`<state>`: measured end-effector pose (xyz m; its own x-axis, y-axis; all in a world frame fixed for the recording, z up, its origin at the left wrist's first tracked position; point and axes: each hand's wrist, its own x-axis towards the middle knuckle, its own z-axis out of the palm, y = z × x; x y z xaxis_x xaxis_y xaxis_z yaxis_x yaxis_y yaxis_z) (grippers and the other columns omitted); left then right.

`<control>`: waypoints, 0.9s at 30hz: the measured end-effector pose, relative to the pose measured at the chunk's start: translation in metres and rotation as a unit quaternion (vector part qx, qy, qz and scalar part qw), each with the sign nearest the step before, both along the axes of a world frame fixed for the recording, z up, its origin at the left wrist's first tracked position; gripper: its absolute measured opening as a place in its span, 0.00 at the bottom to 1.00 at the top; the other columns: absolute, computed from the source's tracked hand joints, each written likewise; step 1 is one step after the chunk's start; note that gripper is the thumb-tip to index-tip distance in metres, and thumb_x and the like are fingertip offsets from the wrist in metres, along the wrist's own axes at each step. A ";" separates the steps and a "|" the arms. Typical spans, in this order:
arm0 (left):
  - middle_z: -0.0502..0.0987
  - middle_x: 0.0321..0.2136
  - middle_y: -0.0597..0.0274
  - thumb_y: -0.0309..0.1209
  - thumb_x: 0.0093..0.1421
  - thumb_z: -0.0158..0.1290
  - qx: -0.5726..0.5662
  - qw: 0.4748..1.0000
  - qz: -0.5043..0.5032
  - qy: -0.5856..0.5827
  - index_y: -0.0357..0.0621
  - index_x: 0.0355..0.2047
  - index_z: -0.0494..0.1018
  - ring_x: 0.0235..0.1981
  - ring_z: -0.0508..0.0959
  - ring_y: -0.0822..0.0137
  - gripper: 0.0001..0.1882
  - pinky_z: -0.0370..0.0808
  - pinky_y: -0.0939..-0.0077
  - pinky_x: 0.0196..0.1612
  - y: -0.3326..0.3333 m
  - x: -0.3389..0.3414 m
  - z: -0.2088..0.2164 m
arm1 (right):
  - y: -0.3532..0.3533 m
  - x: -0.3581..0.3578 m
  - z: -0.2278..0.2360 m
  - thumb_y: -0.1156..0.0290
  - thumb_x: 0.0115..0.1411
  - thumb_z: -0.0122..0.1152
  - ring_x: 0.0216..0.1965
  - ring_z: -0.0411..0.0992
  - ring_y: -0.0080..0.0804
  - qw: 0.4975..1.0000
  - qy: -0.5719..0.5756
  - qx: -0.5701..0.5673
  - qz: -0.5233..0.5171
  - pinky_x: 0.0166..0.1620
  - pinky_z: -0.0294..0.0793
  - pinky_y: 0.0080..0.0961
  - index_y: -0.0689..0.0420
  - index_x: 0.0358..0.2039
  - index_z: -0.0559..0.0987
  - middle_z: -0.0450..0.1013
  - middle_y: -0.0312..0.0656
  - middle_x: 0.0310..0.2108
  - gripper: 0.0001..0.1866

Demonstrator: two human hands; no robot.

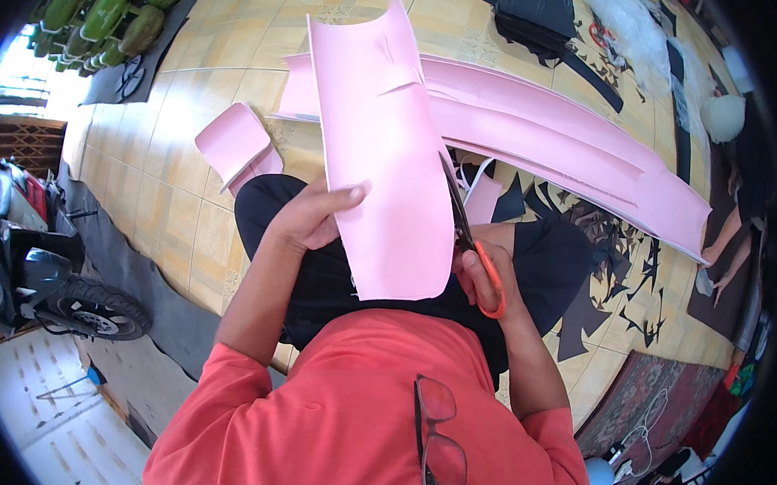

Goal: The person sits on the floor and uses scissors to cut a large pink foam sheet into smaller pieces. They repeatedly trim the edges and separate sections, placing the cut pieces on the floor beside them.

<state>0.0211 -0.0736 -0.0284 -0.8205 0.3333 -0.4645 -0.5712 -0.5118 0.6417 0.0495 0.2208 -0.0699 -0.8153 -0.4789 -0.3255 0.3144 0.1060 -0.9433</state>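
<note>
1. The step in hand looks like trimming: a curled pink sheet is held up over the person's dark shorts, with orange-handled scissors along its right edge.
2. The left hand is clamped on the sheet's left edge, thumb on the upper face, fingers mostly hidden underneath.
3. The right hand is closed around the scissors' handles, apart from the left. The blades lie partly behind the sheet, so I cannot tell whether they bite into it.
4. Longer pink sheets lie beyond on the tiled floor, near dark scraps.
5. The next move seems to call for a steady left grip, the edge fed squarely between the blades; the sheet's curl could pull the cut astray.
</note>
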 end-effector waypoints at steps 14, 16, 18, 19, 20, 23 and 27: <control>0.68 0.51 0.54 0.16 0.54 0.47 -0.197 0.976 -0.009 0.096 0.33 0.62 0.54 0.53 0.68 0.66 0.33 0.64 0.71 0.57 0.041 0.006 -0.005 | -0.031 0.004 -0.041 0.77 0.58 0.49 0.23 0.65 0.32 0.968 0.201 0.030 -0.145 0.30 0.67 0.29 0.64 0.29 0.69 0.66 0.47 0.19 0.04; 0.68 0.51 0.54 0.16 0.54 0.47 -0.196 0.977 -0.008 0.084 0.33 0.62 0.53 0.53 0.68 0.66 0.34 0.64 0.71 0.57 0.041 0.006 -0.007 | -0.025 0.006 -0.049 0.76 0.58 0.50 0.23 0.66 0.31 0.972 0.194 0.042 -0.124 0.30 0.67 0.28 0.64 0.29 0.70 0.67 0.48 0.20 0.05; 0.67 0.51 0.53 0.16 0.54 0.47 -0.200 0.977 -0.012 0.078 0.33 0.62 0.53 0.53 0.67 0.66 0.34 0.64 0.71 0.57 0.041 0.005 -0.004 | -0.023 0.008 -0.051 0.74 0.58 0.50 0.24 0.68 0.31 0.975 0.186 0.052 -0.112 0.30 0.67 0.28 0.64 0.29 0.70 0.68 0.48 0.21 0.06; 0.67 0.51 0.53 0.16 0.54 0.47 -0.203 0.976 -0.014 0.075 0.34 0.62 0.53 0.53 0.67 0.66 0.34 0.64 0.71 0.57 0.041 0.005 -0.003 | -0.024 0.008 -0.048 0.73 0.59 0.50 0.25 0.68 0.31 0.976 0.182 0.057 -0.109 0.31 0.68 0.28 0.64 0.29 0.70 0.69 0.48 0.22 0.06; 0.69 0.50 0.54 0.16 0.54 0.48 -0.206 0.975 -0.005 0.082 0.33 0.62 0.54 0.52 0.69 0.66 0.33 0.66 0.71 0.56 0.041 0.005 -0.006 | -0.026 0.008 -0.046 0.72 0.59 0.50 0.26 0.69 0.31 0.976 0.177 0.061 -0.107 0.31 0.68 0.28 0.64 0.29 0.70 0.70 0.49 0.22 0.07; 0.72 0.48 0.55 0.17 0.55 0.50 -0.205 0.973 0.008 0.103 0.33 0.60 0.58 0.49 0.73 0.67 0.30 0.70 0.71 0.52 0.046 0.014 -0.016 | -0.035 0.002 -0.036 0.70 0.60 0.51 0.27 0.71 0.31 0.972 0.178 0.067 -0.141 0.32 0.68 0.28 0.64 0.29 0.71 0.71 0.49 0.23 0.09; 0.72 0.47 0.56 0.17 0.55 0.50 -0.212 0.970 -0.014 0.116 0.33 0.59 0.59 0.48 0.73 0.68 0.29 0.70 0.71 0.52 0.046 0.018 -0.021 | -0.037 -0.006 -0.045 0.70 0.61 0.51 0.27 0.72 0.33 0.967 0.191 0.056 -0.161 0.32 0.69 0.30 0.64 0.30 0.71 0.72 0.50 0.23 0.09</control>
<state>0.0387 -0.0271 -0.0499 -0.9124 0.1765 -0.3694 -0.3969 -0.1606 0.9037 0.0434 0.1834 -0.1153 -0.9872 -0.1591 -0.0062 -0.0209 0.1682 -0.9855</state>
